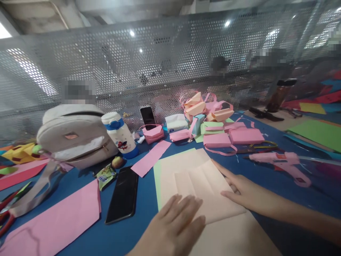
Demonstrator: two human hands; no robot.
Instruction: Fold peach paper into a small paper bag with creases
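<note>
A sheet of peach paper [197,185] with several parallel creases lies folded before me, over more peach paper and a light green sheet [157,177]. My left hand [177,224] rests flat on its lower left part, palm down, fingers stretched out. At the paper's right edge is my right hand [237,188], the thumb on top and the index finger stretched along the edge. Its other fingers are curled and partly hidden. A pink paper strip [151,158] and a black phone [122,193] lie to the left of the sheets.
A pink glue gun [285,163] lies on the right. Small pink paper bags [217,140] and peach ones [195,105] are heaped behind the sheets. A bottle [119,137], a backpack [76,133] and pink paper [58,220] occupy the left. A perforated metal screen [165,67] bounds the back.
</note>
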